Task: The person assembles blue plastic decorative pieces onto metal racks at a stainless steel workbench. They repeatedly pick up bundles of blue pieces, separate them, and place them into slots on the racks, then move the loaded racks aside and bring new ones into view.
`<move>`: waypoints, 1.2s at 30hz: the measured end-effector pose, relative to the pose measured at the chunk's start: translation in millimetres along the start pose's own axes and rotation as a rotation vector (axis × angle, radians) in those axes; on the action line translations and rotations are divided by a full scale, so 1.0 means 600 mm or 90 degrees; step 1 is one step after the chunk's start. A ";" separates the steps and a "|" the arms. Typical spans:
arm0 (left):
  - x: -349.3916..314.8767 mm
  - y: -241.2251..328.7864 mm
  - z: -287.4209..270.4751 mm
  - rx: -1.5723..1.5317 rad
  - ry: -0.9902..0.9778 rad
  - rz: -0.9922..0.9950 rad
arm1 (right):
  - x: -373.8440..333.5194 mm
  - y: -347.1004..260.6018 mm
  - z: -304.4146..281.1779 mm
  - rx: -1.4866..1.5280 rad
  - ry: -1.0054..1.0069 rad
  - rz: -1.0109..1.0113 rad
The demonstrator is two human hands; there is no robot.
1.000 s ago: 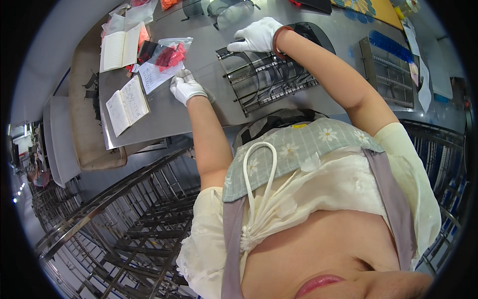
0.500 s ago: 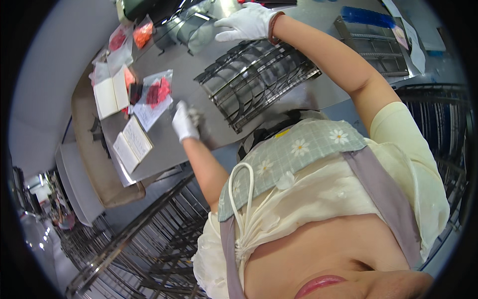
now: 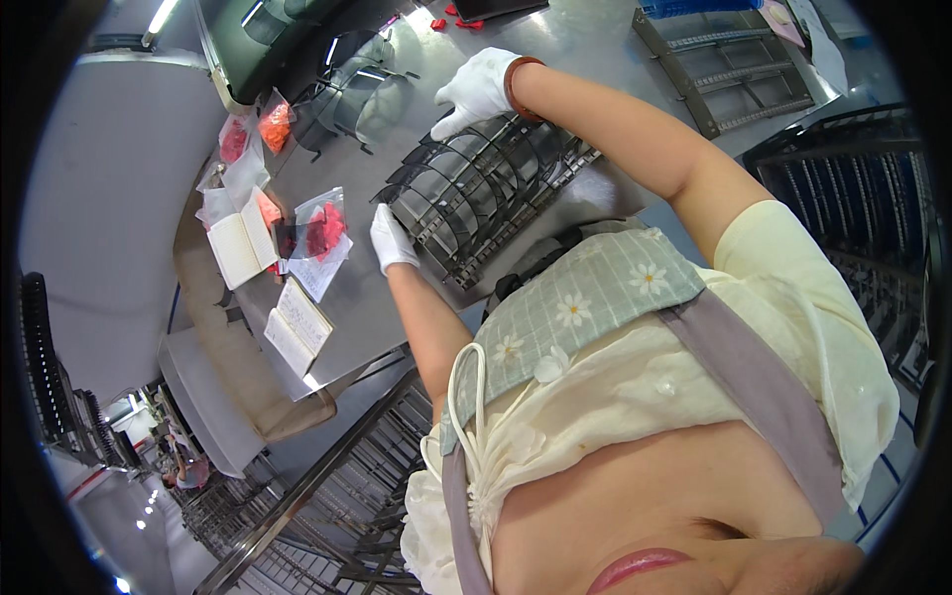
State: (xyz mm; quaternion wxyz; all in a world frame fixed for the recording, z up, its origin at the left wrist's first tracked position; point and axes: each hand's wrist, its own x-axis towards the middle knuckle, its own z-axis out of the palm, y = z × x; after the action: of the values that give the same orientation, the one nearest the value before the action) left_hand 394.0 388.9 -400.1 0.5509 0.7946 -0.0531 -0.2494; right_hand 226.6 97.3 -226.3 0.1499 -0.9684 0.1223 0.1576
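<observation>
A metal rack [image 3: 458, 260] on the table carries a row of curved, smoky see-through sheets [image 3: 486, 178], standing one behind another. My left hand [image 3: 393, 241], in a white glove, is at the rack's left end. Its fingers are pressed together at the near corner of the endmost sheet; the fingertips are partly hidden. Over the far side of the rack reaches my right hand [image 3: 480, 92], gloved in white too. Its thumb and fingers are apart, close above the far edges of the sheets, and I see nothing held in it.
Loose curved clear sheets [image 3: 362, 94] lie beyond the rack. To the left are an open notebook [image 3: 297, 325], another open book [image 3: 241, 246] and bags of red [image 3: 324, 230] and orange pieces [image 3: 276, 124]. An empty metal rack [image 3: 729, 74] lies at right; a chair [image 3: 223, 337] stands left.
My left hand has moved up and right onto the rack's left end. My right hand has come down from beyond the rack to its far edge. The whole view has shifted slightly.
</observation>
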 end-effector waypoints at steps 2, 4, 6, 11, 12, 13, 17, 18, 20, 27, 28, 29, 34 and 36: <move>-0.009 0.000 0.016 0.013 -0.012 0.073 | 0.000 0.007 0.005 -0.007 0.026 -0.001; -0.023 0.000 0.015 0.129 0.023 0.166 | 0.009 0.025 0.010 0.080 0.055 -0.020; -0.041 0.000 0.006 0.120 0.007 0.162 | 0.022 0.061 0.011 0.350 0.101 -0.052; -0.073 -0.014 0.015 0.116 0.017 0.176 | 0.043 0.169 0.004 0.433 0.293 0.020; -0.071 -0.018 0.019 0.110 0.022 0.176 | 0.041 0.183 0.012 0.355 0.231 0.052; -0.069 -0.021 0.019 0.127 0.017 0.191 | 0.041 0.191 0.021 0.286 0.143 0.106; -0.044 -0.028 0.005 0.196 -0.026 0.224 | 0.042 0.199 0.063 0.219 -0.007 0.146; -0.041 -0.027 -0.002 0.223 -0.046 0.203 | 0.043 0.199 0.072 0.231 0.008 0.161; -0.036 -0.023 -0.008 0.224 -0.063 0.180 | 0.046 0.195 0.084 0.213 0.069 0.168; -0.063 0.025 0.004 0.082 -0.090 0.095 | 0.033 0.193 0.085 0.249 0.073 0.173; -0.067 0.030 0.008 -0.041 -0.133 0.058 | 0.030 0.192 0.084 0.263 0.072 0.176; -0.067 0.037 0.012 -0.190 -0.154 0.020 | 0.028 0.193 0.083 0.263 0.064 0.178; -0.067 0.062 0.029 -0.062 -0.076 -0.021 | 0.027 0.196 0.085 0.262 0.064 0.159; -0.070 0.072 0.032 -0.249 -0.159 -0.096 | 0.035 0.197 0.085 0.226 0.098 0.128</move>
State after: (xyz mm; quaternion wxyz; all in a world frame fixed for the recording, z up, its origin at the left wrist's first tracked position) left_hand 356.7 370.8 -352.3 0.6632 0.6377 -0.0119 -0.3916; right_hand 198.7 0.7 -309.1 0.2919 -0.9190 0.2549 0.0730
